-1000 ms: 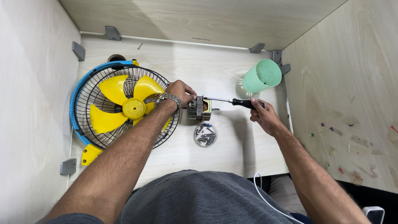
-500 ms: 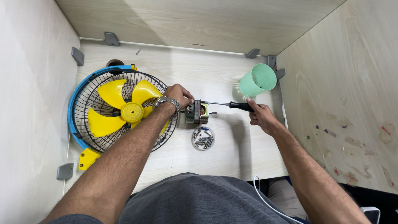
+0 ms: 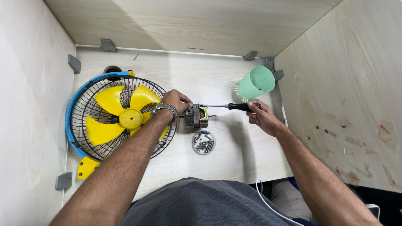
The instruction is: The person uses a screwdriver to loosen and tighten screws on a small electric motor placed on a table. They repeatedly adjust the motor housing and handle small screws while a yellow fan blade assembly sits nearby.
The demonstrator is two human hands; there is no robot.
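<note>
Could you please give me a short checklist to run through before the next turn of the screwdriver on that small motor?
1. Left hand steadies the motor: ok.
2. Right hand has a grip on the screwdriver handle: ok.
3. Screwdriver shaft lies level, tip at the motor's side: ok; tip seated in a screw: cannot tell.
4. Dish of screws close by on the table: ok.
5. Green cup near the right hand, not touching: ok.
6. Fan lies flat under the left forearm: ok.

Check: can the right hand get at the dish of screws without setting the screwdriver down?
Probably not: right hand is wrapped round the screwdriver. The path to the dish of screws looks free.
</note>
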